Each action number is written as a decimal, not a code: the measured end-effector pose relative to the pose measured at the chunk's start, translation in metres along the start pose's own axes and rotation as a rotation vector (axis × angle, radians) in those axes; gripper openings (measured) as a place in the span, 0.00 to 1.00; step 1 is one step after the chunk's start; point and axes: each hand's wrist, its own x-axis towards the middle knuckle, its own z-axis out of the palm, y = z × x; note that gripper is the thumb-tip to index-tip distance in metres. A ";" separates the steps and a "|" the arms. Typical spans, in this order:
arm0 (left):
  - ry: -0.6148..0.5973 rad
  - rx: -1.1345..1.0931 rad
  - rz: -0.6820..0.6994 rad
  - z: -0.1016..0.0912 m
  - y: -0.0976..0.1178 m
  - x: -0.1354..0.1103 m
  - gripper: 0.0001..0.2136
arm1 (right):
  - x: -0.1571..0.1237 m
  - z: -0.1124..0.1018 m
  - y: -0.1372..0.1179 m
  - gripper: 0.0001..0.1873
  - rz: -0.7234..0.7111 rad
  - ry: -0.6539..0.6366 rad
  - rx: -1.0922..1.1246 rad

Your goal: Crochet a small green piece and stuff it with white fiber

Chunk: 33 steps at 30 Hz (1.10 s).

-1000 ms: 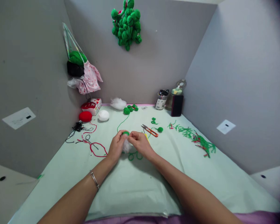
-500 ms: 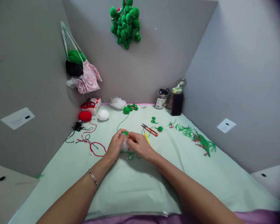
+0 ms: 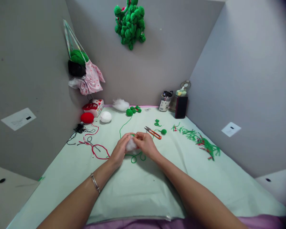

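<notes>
My left hand (image 3: 120, 149) and my right hand (image 3: 146, 144) meet at the middle of the pale green table cover (image 3: 138, 187). Both are closed around a small tuft of white stuffing (image 3: 130, 145) with a green crocheted piece, mostly hidden behind my fingers. A green yarn strand (image 3: 136, 156) loops on the cover just under my hands and another runs up toward the green yarn ball (image 3: 129, 112) at the back. Orange-handled snips (image 3: 153, 133) lie just to the right of my right hand.
Red and black yarn strands (image 3: 90, 143) lie left. A red ball (image 3: 87, 118), white ball (image 3: 106, 117), stuffing clump (image 3: 120, 105) and box (image 3: 95, 107) sit at the back left; a pen cup (image 3: 165, 101) and bottle (image 3: 180, 101) back right. Green yarn scraps (image 3: 200, 141) lie right. Green crocheted pieces (image 3: 130, 24) hang on the wall.
My hands have shifted slightly right and back, turning the stuffing and green piece between the fingers. The green piece is now more hidden.
</notes>
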 end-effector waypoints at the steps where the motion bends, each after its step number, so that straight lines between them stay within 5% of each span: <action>1: -0.015 0.006 0.002 0.000 0.001 -0.001 0.16 | 0.001 -0.002 0.000 0.08 0.007 -0.009 0.019; 12: 0.009 0.179 0.007 -0.023 -0.011 0.015 0.15 | -0.014 -0.006 -0.018 0.09 -0.094 -0.102 0.027; 22: 0.126 0.346 0.112 -0.007 -0.004 0.001 0.13 | -0.006 0.003 -0.008 0.20 -0.001 -0.120 0.121; 33: -0.019 0.266 0.102 -0.011 0.013 0.000 0.16 | 0.003 -0.006 0.000 0.16 0.002 -0.064 0.089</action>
